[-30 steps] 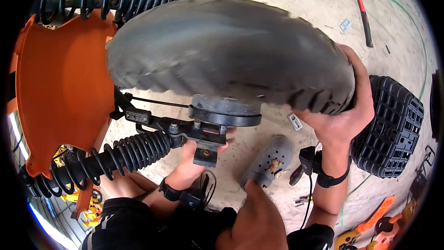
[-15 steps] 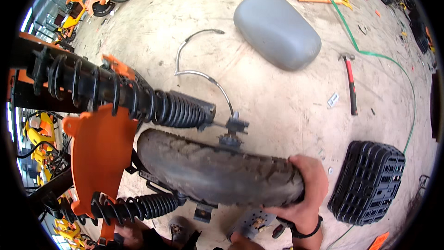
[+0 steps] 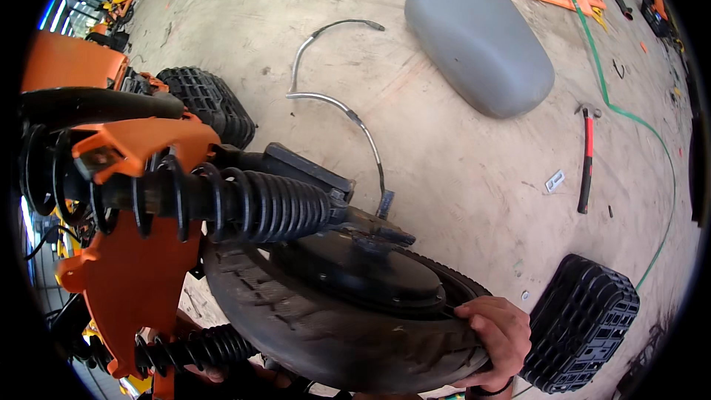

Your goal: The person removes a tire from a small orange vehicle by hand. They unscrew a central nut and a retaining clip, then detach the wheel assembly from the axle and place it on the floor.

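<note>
A black wheel with a worn, treaded tyre (image 3: 326, 326) and a dark round hub (image 3: 355, 267) lies tilted in front of me. My right hand (image 3: 500, 337) grips the tyre's right end, fingers over the sidewall beside the rim and the rest wrapped round the tread. A black coil-spring shock absorber (image 3: 252, 204) runs along the wheel's far side, and a second one (image 3: 192, 352) along its near side. An orange plastic fender (image 3: 141, 274) covers the wheel's left end. Only a small bit of my left hand (image 3: 215, 372) shows below the near spring; its fingers are hidden.
A silver-and-black cable (image 3: 326, 96) runs from the hub across the concrete floor. Beyond it lies a grey padded seat (image 3: 481, 44). To the right are a red-handled hammer (image 3: 586, 167), a green strap (image 3: 603, 89) and a black plastic basket (image 3: 585, 326). Another black basket (image 3: 211, 104) stands far left.
The wheel has tilted, so its hub face now shows. My right hand has moved slightly down with it. The view has shifted, bringing a second basket into sight at left.
</note>
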`<state>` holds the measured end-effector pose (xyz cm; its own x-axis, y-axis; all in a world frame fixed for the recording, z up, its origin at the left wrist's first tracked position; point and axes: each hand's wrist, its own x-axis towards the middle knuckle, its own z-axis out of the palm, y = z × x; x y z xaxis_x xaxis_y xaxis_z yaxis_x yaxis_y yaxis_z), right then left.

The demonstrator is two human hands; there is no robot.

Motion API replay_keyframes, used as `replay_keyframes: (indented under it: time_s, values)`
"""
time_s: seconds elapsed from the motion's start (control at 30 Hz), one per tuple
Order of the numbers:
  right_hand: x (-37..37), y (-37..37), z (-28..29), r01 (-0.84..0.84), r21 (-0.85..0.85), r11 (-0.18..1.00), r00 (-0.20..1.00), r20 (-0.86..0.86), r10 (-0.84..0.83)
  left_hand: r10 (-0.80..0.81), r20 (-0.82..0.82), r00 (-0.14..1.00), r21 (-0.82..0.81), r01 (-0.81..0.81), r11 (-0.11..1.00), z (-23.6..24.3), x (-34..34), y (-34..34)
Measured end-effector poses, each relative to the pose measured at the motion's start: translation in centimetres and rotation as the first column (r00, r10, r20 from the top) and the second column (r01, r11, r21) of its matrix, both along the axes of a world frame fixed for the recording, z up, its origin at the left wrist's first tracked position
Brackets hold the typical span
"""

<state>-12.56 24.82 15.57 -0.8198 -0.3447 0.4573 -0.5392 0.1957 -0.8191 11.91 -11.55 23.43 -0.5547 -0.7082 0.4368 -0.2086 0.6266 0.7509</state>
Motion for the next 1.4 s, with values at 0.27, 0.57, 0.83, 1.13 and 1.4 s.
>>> replay_keyframes:
  time_s: [0.27,0.57,0.83,1.13,1.4]
  values:
    - [0.2,0.0,-0.3,0.027,-0.002,1.0,0.999,0.028,-0.027,-0.057,-0.008,0.998,0.0,0.057,0.998,-2.8,-4.3,-0.7]
    - [2.7,1.3,-1.6,0.158,-0.021,0.987,0.987,0.015,-0.158,-0.139,-0.023,0.99,-0.002,0.139,0.99,-4.1,-6.9,-0.6]
    - [3.4,1.6,-2.1,0.204,-0.071,0.976,0.979,0.037,-0.202,-0.16,-0.039,0.986,0.007,0.16,0.987,-5.0,-7.5,-0.7]
    - [9.4,2.4,-2.9,0.32,-0.081,0.944,0.947,-0.002,-0.321,-0.197,-0.084,0.977,0.002,0.198,0.98,-5.0,-7.7,-0.1]
    - [6.7,2.8,-2.6,0.2,-0.092,0.976,0.979,-0.033,-0.204,-0.229,-0.097,0.968,0.014,0.232,0.973,-5.2,-6.1,0.6]
